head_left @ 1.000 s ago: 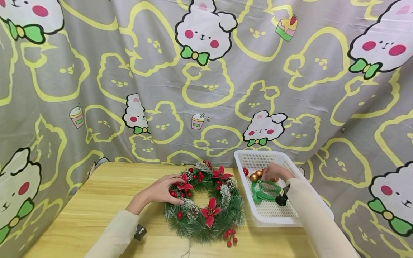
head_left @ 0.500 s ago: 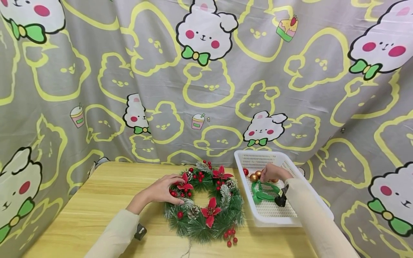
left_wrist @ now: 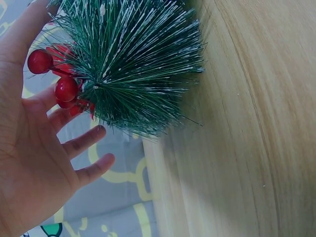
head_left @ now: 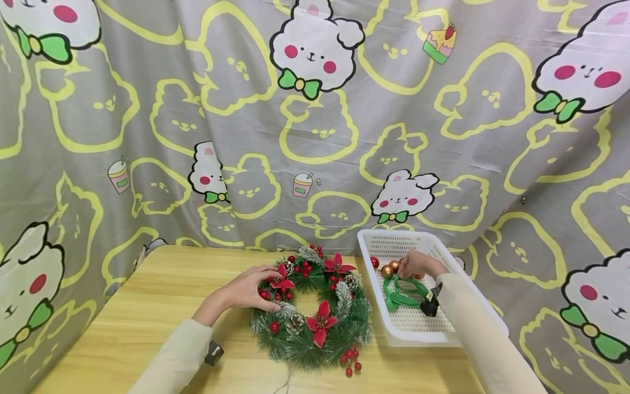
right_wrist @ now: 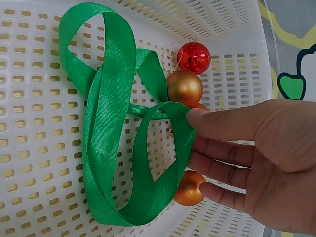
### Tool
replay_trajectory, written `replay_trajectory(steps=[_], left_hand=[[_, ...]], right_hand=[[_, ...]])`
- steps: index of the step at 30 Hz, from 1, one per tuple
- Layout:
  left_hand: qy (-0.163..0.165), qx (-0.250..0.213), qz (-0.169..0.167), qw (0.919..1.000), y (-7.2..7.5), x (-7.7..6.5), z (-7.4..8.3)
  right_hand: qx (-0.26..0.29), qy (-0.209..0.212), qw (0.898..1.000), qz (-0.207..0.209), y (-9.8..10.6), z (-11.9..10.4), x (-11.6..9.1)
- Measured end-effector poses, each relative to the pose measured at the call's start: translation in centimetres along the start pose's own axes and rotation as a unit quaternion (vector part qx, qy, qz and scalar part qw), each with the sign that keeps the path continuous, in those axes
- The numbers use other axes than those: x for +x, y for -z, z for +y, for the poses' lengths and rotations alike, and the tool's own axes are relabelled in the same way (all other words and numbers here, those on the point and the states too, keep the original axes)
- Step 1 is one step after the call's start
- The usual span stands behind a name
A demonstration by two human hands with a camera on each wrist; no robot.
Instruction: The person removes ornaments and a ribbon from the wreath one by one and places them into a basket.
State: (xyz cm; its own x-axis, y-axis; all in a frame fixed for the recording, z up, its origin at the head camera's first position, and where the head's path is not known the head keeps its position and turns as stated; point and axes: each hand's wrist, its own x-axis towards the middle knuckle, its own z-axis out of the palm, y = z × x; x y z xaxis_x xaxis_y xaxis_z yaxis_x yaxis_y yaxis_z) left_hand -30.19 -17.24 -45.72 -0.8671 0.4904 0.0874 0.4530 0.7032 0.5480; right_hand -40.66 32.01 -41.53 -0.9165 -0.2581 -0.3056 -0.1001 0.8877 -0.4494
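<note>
My left hand [head_left: 246,290] rests on the left side of a Christmas wreath [head_left: 339,323] of green pine, pinecones, red flowers and berries. In the left wrist view its fingers [left_wrist: 91,170] are spread and fairly straight, beside red berries [left_wrist: 66,89] and frosted pine needles. Inside a white basket, my right hand [head_left: 418,265] pinches the edge of a looped green ribbon [right_wrist: 108,123] near the thumb tip; the index finger is mostly hidden. Gold balls [right_wrist: 185,88] lie beside and behind the fingers, with a red ball [right_wrist: 193,58] farther along.
The white perforated basket [head_left: 394,336] stands on the wooden table [head_left: 187,268], right of the wreath. A red berry sprig [head_left: 350,361] lies at the wreath's lower right edge. A cartoon-print curtain [head_left: 246,137] hangs behind and at both sides.
My right hand has shifted slightly within the basket, its fingers drawing a little back from the gold balls. The left hand, wreath and basket hold their places.
</note>
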Motion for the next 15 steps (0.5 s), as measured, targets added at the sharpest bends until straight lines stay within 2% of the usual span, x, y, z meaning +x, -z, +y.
replay_trajectory(steps=[10, 15], left_hand=[[-0.004, 0.005, 0.001, 1.0, -0.15, -0.02, 0.0], [0.007, 0.001, -0.003, 1.0, 0.06, -0.08, 0.1]], right_hand=[[-0.006, -0.008, 1.0, -0.003, 0.31, 0.34, -0.35], [-0.013, -0.01, 1.0, -0.002, 0.57, 0.23, -0.27]])
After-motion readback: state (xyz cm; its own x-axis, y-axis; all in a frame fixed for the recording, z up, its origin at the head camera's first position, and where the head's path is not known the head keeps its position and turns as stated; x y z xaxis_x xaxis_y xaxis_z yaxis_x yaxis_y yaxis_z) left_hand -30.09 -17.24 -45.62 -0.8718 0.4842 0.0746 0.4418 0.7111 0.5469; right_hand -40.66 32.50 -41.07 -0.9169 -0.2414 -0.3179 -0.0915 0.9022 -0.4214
